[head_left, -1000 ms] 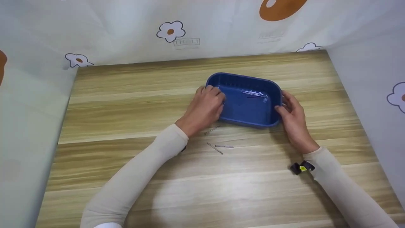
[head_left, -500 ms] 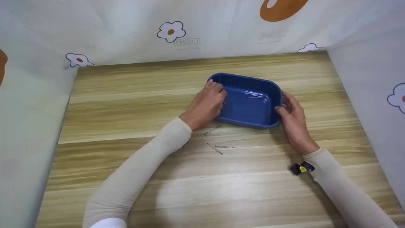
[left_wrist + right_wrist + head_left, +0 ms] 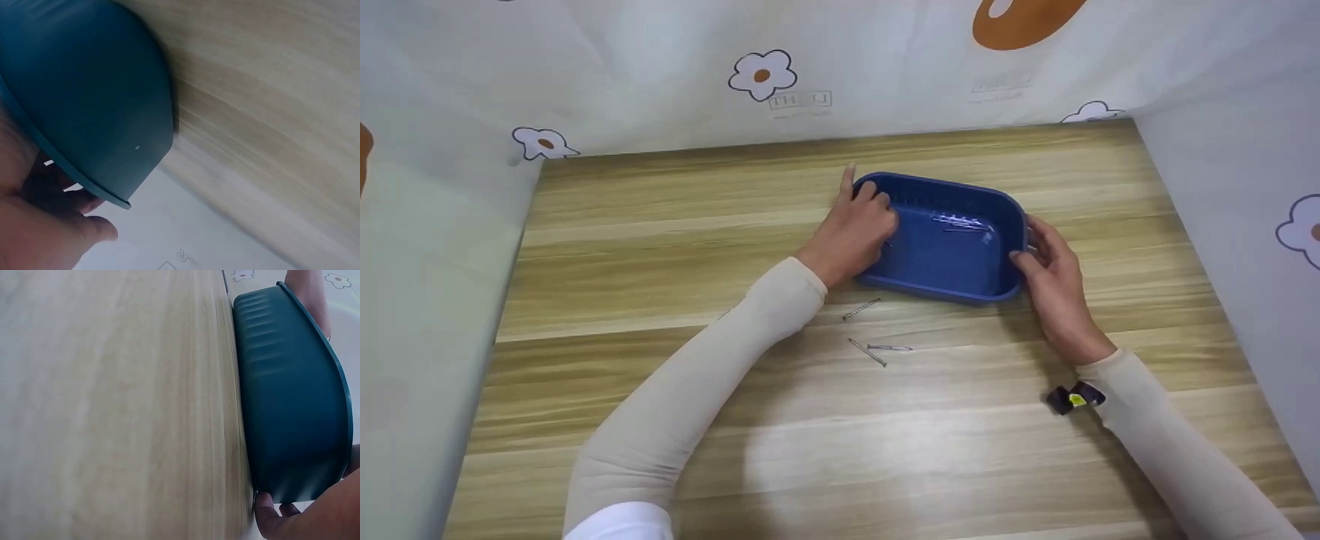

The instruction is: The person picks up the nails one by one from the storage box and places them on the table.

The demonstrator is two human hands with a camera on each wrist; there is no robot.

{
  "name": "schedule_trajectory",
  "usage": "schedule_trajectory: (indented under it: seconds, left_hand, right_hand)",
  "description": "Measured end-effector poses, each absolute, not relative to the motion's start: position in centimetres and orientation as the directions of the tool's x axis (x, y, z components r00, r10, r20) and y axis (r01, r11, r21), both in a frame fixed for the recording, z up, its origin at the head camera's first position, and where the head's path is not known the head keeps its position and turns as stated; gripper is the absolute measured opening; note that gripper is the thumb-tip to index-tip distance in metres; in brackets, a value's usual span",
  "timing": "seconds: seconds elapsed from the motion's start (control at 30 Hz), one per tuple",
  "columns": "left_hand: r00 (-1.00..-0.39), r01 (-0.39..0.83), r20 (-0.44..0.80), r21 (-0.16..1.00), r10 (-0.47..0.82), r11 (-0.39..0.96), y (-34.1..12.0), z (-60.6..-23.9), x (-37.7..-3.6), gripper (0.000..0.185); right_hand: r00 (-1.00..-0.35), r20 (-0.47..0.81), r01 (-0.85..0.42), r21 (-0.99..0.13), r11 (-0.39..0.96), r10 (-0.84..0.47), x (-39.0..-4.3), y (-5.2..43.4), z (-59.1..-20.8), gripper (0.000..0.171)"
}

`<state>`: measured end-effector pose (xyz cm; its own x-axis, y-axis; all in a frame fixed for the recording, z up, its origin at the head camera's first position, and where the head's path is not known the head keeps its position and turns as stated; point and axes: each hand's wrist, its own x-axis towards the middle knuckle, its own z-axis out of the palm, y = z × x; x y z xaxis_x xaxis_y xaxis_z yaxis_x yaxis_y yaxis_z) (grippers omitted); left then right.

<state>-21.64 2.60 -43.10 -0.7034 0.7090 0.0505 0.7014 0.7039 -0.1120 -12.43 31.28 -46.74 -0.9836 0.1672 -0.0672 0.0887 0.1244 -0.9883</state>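
Note:
A blue plastic tray [image 3: 937,259] stands on the table, with several nails [image 3: 964,223] at the right of its floor. My left hand [image 3: 855,229] reaches over the tray's left end, its index side curled down inside and the little finger raised. A small dark tip shows under those fingers, seemingly a nail [image 3: 888,244] pinched there; the rest is hidden. In the left wrist view, the thumb [image 3: 101,229] is outside the rim. My right hand [image 3: 1057,289] grips the tray's right end, thumb on the rim and fingers behind the outer wall.
Three loose nails, one a slanted nail [image 3: 861,309], lie on the wood-grain table [image 3: 675,262] in front of the tray. A pale flower-print sheet [image 3: 660,82] rises behind the table and along its sides. A small black wrist device [image 3: 1076,398] hangs by my right sleeve.
My left hand has shifted slightly up and right over the tray's left end, and its little finger has lifted. The right hand and the loose nails stay in place.

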Motion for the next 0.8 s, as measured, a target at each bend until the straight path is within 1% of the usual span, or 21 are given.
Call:
schedule_trajectory:
  seconds: [0.2,0.57,0.8]
  left_hand:
    - [-0.727,0.682,0.012,-0.097,0.686,0.725,2.83,-43.18,-21.76,0.013]
    - [-0.772,0.635,-0.06,-0.065,0.632,0.77,3.05,-43.77,-22.42,0.016]
    - [-0.779,0.627,-0.067,-0.087,0.624,0.774,3.28,-43.82,-22.56,0.019]
  right_hand:
    - [-0.985,-0.064,0.081,-0.992,0.102,0.16,-12.39,31.25,-46.71,0.056]
    - [-0.984,-0.064,0.084,-0.99,0.114,0.168,-12.47,31.1,-46.77,0.057]
    - [-0.984,-0.06,0.076,-0.993,0.094,0.167,-12.45,31.0,-46.79,0.056]
